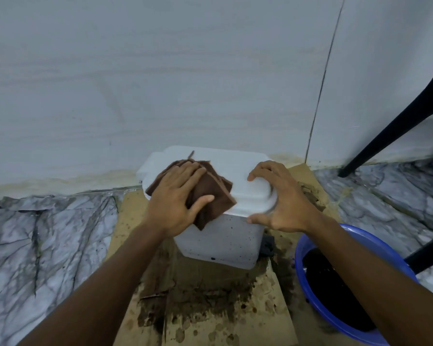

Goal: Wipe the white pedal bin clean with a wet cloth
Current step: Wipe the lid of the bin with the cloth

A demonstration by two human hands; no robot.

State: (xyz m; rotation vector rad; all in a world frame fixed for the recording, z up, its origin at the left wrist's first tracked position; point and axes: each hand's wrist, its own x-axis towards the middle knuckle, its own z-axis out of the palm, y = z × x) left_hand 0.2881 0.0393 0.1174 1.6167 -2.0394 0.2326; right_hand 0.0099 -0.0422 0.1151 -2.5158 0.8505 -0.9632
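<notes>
The white pedal bin (230, 236) stands on the floor by the wall, lid closed, its front wall dotted with dark specks. A folded brown cloth (213, 193) lies on the left part of the lid. My left hand (178, 198) presses flat on the cloth, thumb spread over its front edge. My right hand (283, 196) grips the right front corner of the lid, fingers on top and thumb under the rim. The black pedal (268, 245) shows at the bin's lower right.
Stained, wet cardboard (210, 308) lies under the bin. A blue basin (308, 283) of dark water sits at the right, partly behind my forearm. Black chair legs (390, 131) stand at the far right. Marble-patterned floor (48, 245) extends left.
</notes>
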